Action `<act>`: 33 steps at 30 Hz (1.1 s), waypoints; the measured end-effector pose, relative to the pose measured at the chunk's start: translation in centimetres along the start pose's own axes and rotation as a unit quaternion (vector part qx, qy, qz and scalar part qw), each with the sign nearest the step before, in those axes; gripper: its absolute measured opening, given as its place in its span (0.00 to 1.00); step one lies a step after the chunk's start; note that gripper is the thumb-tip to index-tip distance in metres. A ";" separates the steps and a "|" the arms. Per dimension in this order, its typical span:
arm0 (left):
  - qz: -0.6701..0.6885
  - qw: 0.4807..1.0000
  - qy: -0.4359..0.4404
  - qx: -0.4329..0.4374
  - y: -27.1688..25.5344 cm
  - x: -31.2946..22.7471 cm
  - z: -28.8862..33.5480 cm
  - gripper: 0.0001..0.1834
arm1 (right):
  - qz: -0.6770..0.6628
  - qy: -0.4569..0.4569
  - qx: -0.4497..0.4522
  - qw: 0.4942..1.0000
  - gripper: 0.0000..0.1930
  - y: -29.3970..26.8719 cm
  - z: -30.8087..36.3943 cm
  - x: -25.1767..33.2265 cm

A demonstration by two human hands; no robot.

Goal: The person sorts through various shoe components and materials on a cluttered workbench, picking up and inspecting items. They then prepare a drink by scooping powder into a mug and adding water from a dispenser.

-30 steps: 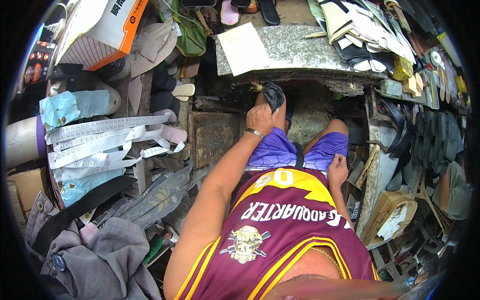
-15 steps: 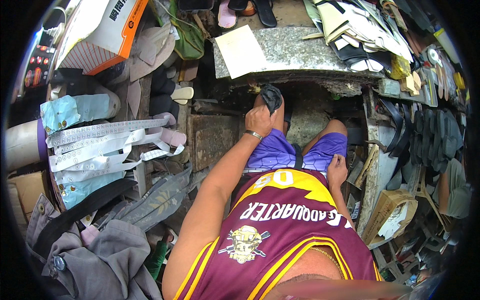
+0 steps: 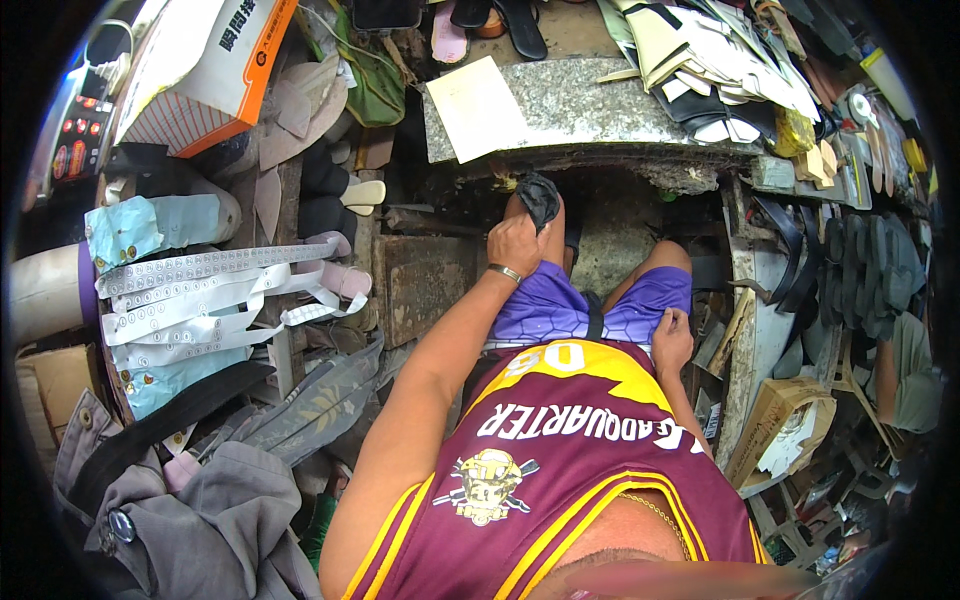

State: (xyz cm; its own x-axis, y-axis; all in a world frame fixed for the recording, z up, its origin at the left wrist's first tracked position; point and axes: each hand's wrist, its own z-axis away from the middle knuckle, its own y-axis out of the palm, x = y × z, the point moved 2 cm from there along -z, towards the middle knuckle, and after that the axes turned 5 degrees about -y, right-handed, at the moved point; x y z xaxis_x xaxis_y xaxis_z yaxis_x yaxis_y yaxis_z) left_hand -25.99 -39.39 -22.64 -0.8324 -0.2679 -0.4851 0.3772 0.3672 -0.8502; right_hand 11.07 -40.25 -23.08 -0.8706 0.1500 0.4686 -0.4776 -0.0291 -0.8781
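Observation:
A crumpled piece of dark, soft-looking material [image 3: 539,200] lies over my left knee. My left hand [image 3: 513,241] is closed on its near edge, with fingers bent and knuckles up; a metal band circles that wrist. What the material is, cloth or leather, I cannot tell. Over my right thigh, on the purple shorts [image 3: 650,297], rests my right hand [image 3: 672,338]. Its fingers are curled in towards the thumb, and whatever might be between them is hidden.
Ahead stands a worn workbench [image 3: 575,95] with a yellowish sheet [image 3: 476,108] and stacked cut pieces [image 3: 700,65]. Printed white strips [image 3: 190,280] and grey cloth [image 3: 215,500] lie at left. Dark soles [image 3: 870,270] and a cardboard box [image 3: 780,430] are at right.

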 end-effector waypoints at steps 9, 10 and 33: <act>0.000 1.000 -0.019 0.012 -0.4 -0.5 0.0 0.19 | 0.009 -0.005 -0.007 1.000 0.14 -0.1 -0.3 -0.5; -0.009 1.000 -0.018 0.011 -0.5 -0.6 0.0 0.19 | 0.000 -0.024 -0.014 1.000 0.15 -0.2 -0.4 -0.5; 0.053 0.961 0.075 0.259 -7.2 -7.6 0.1 0.26 | -0.067 -0.055 -0.056 0.995 0.13 -5.1 5.9 -1.8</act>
State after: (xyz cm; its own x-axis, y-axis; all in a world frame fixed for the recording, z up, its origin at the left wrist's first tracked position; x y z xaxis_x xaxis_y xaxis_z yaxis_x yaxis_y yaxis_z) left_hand -22.39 -40.12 -12.84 -0.8130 -0.1086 -0.5721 0.5820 -0.1190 -0.8045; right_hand 14.37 -46.22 -18.90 -0.8111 0.0357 0.5838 -0.5788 0.0942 -0.8100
